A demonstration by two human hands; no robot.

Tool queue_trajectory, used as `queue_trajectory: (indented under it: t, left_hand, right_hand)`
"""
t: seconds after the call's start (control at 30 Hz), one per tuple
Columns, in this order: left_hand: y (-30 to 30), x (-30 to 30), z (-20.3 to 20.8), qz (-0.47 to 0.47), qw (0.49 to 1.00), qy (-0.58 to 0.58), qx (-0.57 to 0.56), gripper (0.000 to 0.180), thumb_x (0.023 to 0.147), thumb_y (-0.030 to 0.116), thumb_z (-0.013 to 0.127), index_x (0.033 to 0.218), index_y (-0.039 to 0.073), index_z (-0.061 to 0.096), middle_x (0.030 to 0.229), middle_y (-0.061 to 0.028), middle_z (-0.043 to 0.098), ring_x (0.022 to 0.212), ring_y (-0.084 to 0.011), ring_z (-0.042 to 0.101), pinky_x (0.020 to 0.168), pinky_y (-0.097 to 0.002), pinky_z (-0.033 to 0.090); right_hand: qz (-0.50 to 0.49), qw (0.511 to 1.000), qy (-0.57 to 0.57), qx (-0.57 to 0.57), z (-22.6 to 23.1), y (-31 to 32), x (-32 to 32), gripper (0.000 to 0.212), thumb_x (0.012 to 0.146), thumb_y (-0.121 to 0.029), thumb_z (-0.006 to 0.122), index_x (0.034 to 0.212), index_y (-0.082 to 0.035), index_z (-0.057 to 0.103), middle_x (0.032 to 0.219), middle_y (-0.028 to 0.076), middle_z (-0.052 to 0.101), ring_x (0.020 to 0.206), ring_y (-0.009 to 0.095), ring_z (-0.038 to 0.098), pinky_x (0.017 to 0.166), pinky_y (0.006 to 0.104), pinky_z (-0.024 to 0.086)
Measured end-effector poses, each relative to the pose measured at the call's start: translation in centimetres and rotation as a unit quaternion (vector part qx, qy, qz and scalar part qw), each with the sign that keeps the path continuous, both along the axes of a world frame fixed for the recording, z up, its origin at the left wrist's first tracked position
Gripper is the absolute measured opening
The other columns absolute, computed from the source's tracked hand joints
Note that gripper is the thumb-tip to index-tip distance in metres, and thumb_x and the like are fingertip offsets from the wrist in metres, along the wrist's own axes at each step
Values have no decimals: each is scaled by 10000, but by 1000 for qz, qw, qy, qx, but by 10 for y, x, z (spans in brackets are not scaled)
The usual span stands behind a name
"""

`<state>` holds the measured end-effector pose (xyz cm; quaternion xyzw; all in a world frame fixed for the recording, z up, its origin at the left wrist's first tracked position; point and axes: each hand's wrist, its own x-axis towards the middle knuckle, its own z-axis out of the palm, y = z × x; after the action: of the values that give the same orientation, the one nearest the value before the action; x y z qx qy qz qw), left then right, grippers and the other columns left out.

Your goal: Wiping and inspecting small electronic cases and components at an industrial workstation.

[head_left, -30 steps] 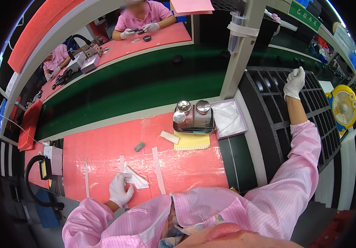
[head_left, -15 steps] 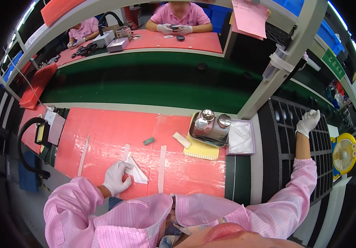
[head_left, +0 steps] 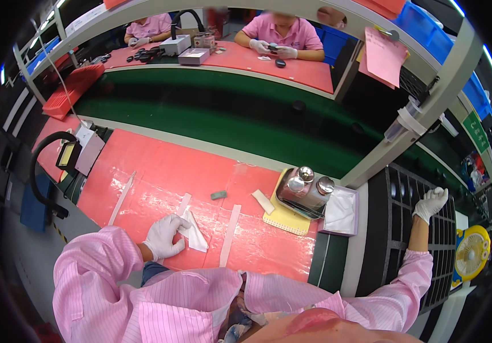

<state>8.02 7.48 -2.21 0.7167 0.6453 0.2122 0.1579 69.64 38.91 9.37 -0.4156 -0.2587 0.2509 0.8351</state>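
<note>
My left hand [head_left: 167,236], in a white glove, is over the pink-red mat [head_left: 143,154] with its fingers closed on the edge of a folded white cloth [head_left: 196,233]. The rest of the cloth lies on the mat to the right of the fingers. Far to the right, my gloved right hand [head_left: 431,204] is above a black compartment tray [head_left: 409,200], fingers curled in. Whatever it may hold is hidden. Between the hands a small grey-green block [head_left: 219,195] and a beige strip [head_left: 263,201] lie on the mat.
Metal-capped dispenser bottles [head_left: 306,191] stand in a tray on a yellow pad [head_left: 286,222], beside a box of white wipes [head_left: 340,210]. A post [head_left: 411,120] rises behind. A lamp [head_left: 67,154] stands left, a yellow fan [head_left: 472,255] right. Two people work across the green belt [head_left: 200,120].
The whole view has shifted and tilted, so the bench appears turned. My left hand stays closed on the cloth, and my right hand remains over the black tray with fingers curled.
</note>
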Motion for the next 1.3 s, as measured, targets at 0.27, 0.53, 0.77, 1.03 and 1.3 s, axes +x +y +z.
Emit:
queue_trajectory:
  t: [0.27,0.53,0.77,1.03,1.3]
  left_hand:
    - [3,2,7,1,999,5,-32,356,677,178,612,1020,98,559,892,-93,566,847,-265,594,747,-360,481]
    - [1,-2,3,-8,1000,-2,-25,371,687,190,617,1043,103,563,885,-78,559,838,-260,585,765,-353,477]
    - [0,-6,10,-27,999,-32,-16,358,689,166,620,1039,101,575,888,-69,588,802,-251,604,711,-349,496]
    - [162,-34,83,-265,945,60,182,290,714,88,583,1003,108,577,859,-69,630,721,-264,624,574,-356,514]
    - [432,37,68,-137,941,251,181,630,783,298,603,1340,65,423,1303,-167,473,1174,-328,497,977,-432,415]
  right_hand:
    - [82,997,6,-5,-14,27,48,451,913,-453,379,603,-153,510,509,12,415,420,175,349,427,318,283]
    - [122,992,22,-23,-36,46,108,602,904,-537,309,590,-120,609,462,103,538,345,274,474,352,371,412]
    - [143,989,-48,6,-27,27,68,528,925,-458,360,569,-108,533,436,51,456,322,198,408,330,293,332]
    - [24,994,-99,-26,-7,7,-1,395,941,-380,423,629,-147,488,518,-44,351,425,94,267,430,250,190]
    - [9,988,-143,-51,-15,11,6,340,962,-356,442,693,-161,515,543,-106,277,461,35,192,460,234,129]
